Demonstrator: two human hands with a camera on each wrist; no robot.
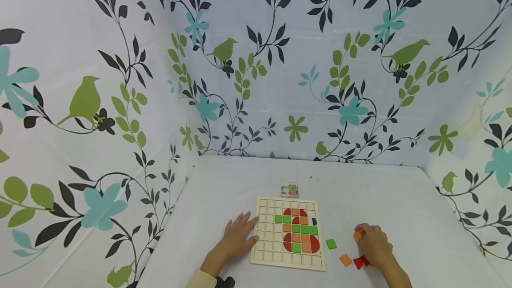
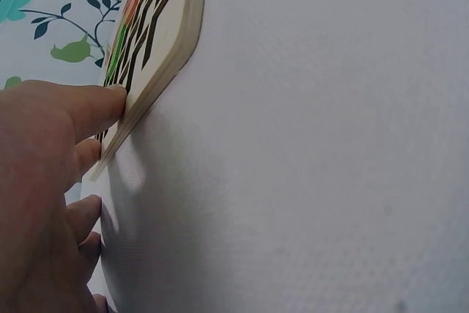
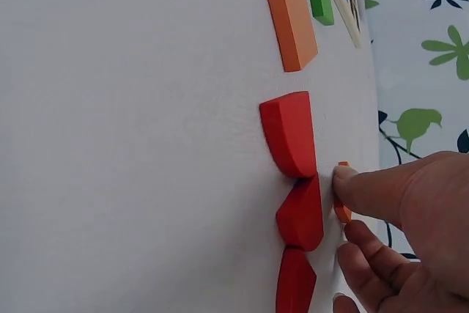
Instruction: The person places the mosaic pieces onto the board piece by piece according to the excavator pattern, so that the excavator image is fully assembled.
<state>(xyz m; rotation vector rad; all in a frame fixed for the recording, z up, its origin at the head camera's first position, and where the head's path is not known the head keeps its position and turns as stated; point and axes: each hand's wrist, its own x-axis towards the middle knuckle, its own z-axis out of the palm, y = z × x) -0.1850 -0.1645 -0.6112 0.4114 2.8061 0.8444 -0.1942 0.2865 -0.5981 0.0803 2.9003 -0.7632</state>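
A wooden grid board [image 1: 269,256] lies on the table, with red, orange, green and blue-and-white pieces set in its right half. My left hand [image 1: 238,236] rests at the board's left edge, fingers spread; in the left wrist view the thumb [image 2: 102,108] touches the rim. To the right of the board, my right hand [image 1: 375,244] pinches an orange tile [image 1: 358,234] between thumb and fingers, low over the table. The right wrist view shows this orange tile [image 3: 342,209] partly hidden by the thumb. Beside that hand lie several red rounded pieces [image 3: 288,133] in a row.
Between board and right hand lie a loose green tile [image 1: 331,244] and another orange tile [image 1: 346,260]. Behind the board stands a small clear block [image 1: 290,190] with a coloured pattern. A cloth with leaves and birds [image 1: 296,79] hangs along the table's back and sides.
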